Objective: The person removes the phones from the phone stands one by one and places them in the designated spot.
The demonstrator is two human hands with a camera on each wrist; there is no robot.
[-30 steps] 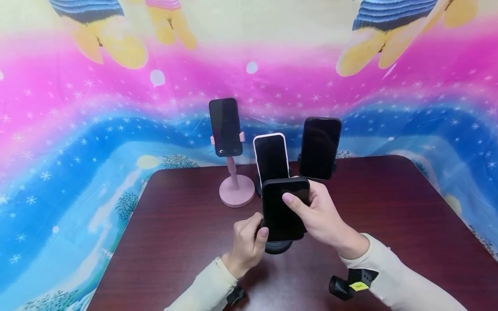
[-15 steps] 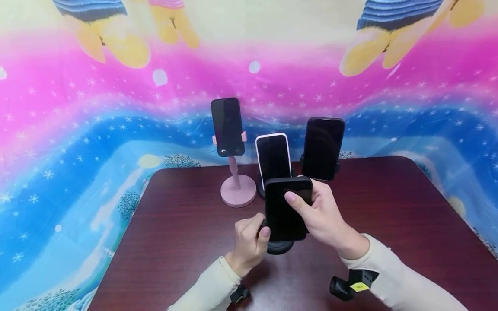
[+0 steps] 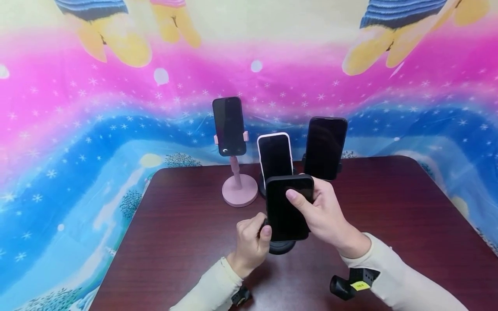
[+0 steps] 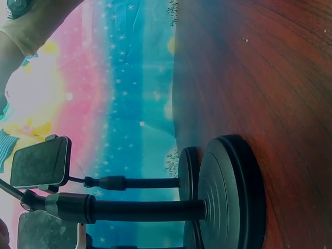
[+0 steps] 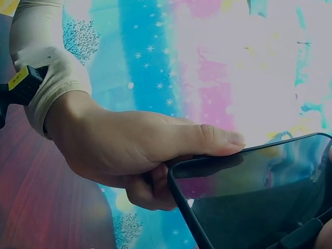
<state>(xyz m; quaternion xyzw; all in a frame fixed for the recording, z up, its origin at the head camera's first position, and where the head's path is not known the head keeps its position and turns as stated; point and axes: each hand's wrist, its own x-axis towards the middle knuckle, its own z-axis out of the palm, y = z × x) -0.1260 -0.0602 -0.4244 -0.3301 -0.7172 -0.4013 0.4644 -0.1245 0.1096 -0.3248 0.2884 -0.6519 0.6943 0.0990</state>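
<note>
A black smartphone (image 3: pixel 285 222) with a dark screen sits at the head of a black phone stand (image 4: pixel 150 210), whose round base (image 3: pixel 282 247) shows below it. My right hand (image 3: pixel 328 216) grips the phone's upper right side, thumb over the screen and fingers behind, mostly hidden. At the phone's lower left edge, my left hand (image 3: pixel 250 244) has curled fingers and thumb around the stand's black clamp (image 5: pixel 301 236). In the left wrist view, the stand's pole and base stand upright on the table.
Behind, a pink stand (image 3: pixel 240 190) bears a dark phone (image 3: pixel 229 126). A white-edged phone (image 3: pixel 275 155) stands partly hidden behind the held one, and another black phone (image 3: pixel 325 148) is to its right. A patterned cloth (image 3: pixel 155 103) hangs beyond the brown table (image 3: pixel 175 233).
The whole head view has shifted a little, so everything appears slightly further right. Both hands keep their hold, and the phone stays in place between them.
</note>
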